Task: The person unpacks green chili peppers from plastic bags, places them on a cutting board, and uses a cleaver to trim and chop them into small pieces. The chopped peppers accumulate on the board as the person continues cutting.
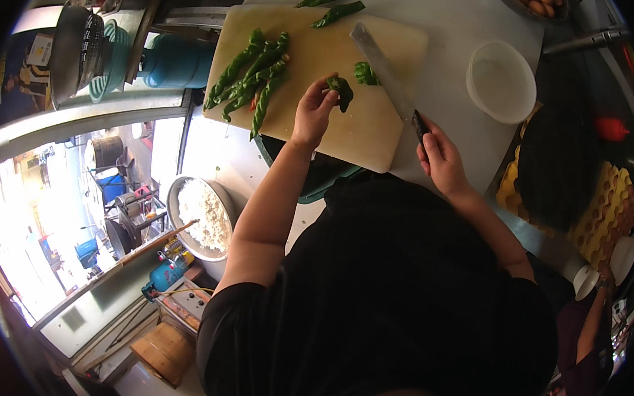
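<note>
My left hand pinches a short piece of green pepper above the cutting board. In my right hand is the dark handle of a large kitchen knife. Its broad blade points away from me across the board's right side. Partly behind the blade sits another piece of green pepper. Several long, wrinkled green peppers lie in a heap on the board's left side, with a bit of red among them. Two more green peppers rest around the far edge of the board.
A translucent white plastic bowl stands right of the board on the worktop. Eggs fill a bowl at the far right. Egg trays are stacked at right, near another person's arm. A basin of white food stands lower left.
</note>
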Available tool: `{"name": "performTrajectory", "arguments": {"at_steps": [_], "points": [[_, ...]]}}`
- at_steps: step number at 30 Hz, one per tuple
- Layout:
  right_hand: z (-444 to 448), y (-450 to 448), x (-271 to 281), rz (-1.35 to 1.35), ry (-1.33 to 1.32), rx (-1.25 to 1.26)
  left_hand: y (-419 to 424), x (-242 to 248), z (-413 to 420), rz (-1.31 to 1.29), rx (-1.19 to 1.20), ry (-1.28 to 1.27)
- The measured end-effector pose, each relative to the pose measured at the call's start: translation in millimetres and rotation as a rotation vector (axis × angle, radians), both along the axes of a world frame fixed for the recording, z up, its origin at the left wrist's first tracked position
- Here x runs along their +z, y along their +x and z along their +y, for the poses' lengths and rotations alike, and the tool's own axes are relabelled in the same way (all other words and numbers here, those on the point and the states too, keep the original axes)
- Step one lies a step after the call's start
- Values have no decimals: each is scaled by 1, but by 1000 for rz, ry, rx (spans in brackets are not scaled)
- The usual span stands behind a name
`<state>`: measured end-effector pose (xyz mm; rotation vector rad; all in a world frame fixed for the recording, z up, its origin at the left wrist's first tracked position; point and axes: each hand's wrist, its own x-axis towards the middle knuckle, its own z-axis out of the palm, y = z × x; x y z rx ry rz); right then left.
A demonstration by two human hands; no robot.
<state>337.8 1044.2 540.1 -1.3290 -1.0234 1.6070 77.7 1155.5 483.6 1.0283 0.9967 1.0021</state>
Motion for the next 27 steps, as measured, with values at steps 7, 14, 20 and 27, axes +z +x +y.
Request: {"name": "performTrajectory", "arguments": {"at_steps": [7, 14, 20, 27], "points": [[2, 1, 5, -27, 24, -23, 33, -13, 7, 417, -67, 135], [-10, 3, -9, 52, -156, 252, -82, 8, 44, 1337, 338, 682], [-8, 2, -36, -136, -191, 248, -110, 18, 27, 1498, 110, 325], [11, 8, -43, 0, -189, 112, -101, 8, 9, 589, 166, 69]]}}
